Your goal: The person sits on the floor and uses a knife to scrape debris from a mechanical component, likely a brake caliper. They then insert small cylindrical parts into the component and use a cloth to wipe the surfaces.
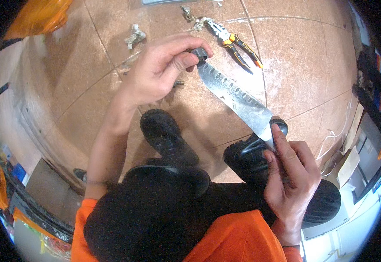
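While my right hand (291,174) gripped the silver metal knife (236,95), my left hand (166,65), pinching a dark round piece (200,54), had to hold steady.

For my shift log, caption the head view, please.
Left hand pinches a small dark piece at the tip of a knife; right hand grips the handle; pliers lie on the floor.

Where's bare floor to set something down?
Free: floor right of the pliers, short of the white cable; also left of the left hand, below the orange plastic. Crowded: around the pliers' head and pale scraps; the knife spans toward the right hand.
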Demonstrator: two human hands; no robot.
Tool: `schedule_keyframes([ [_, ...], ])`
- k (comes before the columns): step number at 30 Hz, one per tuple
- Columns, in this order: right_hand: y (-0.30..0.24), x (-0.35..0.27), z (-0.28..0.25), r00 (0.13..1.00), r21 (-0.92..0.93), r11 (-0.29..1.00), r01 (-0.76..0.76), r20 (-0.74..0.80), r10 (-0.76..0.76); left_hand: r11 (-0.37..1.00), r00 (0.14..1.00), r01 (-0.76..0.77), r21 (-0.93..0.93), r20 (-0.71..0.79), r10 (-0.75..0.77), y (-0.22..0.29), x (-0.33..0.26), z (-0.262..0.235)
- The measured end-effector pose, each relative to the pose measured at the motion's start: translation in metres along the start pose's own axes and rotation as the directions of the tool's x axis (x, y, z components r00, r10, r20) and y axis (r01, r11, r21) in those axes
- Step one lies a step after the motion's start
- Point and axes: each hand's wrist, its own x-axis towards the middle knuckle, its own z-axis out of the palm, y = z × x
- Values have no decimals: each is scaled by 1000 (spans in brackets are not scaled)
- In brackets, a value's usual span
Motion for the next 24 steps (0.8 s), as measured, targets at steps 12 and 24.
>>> schedule_keyframes([
  [12, 3, -3, -1, 998, 16, 999, 30, -63, -28, 996, 997, 60, -59, -40, -62, 2, 2, 7],
  [24, -10, -1, -5, 999, -251, 968, -18, 22, 25, 917, 1000, 5, 398, 25, -16, 8, 6, 18],
])
